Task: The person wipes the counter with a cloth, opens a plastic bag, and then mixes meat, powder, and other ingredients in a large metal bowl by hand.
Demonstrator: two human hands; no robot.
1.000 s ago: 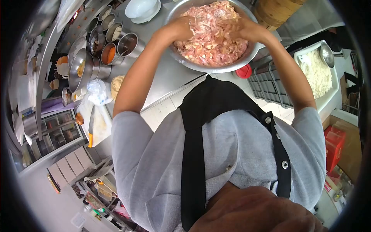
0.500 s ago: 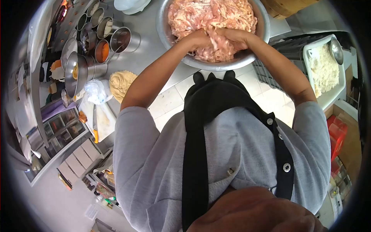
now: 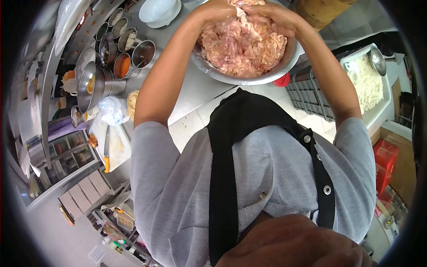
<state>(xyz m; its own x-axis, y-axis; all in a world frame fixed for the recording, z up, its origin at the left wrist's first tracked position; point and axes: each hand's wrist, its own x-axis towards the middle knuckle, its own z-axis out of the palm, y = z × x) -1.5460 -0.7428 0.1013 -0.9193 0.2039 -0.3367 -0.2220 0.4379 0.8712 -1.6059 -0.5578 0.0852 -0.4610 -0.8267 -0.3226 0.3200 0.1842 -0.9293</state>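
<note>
Cutting board: on my far L, board (image 3: 119, 149) w/ knife (image 3: 106, 147) lying on it; a knock could make the knife slide.
Pots: metal pots (image 3: 143, 54), open; a wide L elbow could tip one, I judge.
L hand: L hand (image 3: 219, 12) is at the meat, fingers curved; how far open, or if it grips, I cannot tell.
Meat: raw meat (image 3: 242, 51) is inside the big bowl (image 3: 249, 81), piled high; a strong push could spill it.
Bowl: near counter (image 3: 189, 91) edge; uneven pressing could shift it.
R hand: R hand (image 3: 281, 17) touches meat on the other side, bent; grip also unclear.
Tray: far R, white shreds (image 3: 367, 84); drips from wet fingers could dirty them.
</note>
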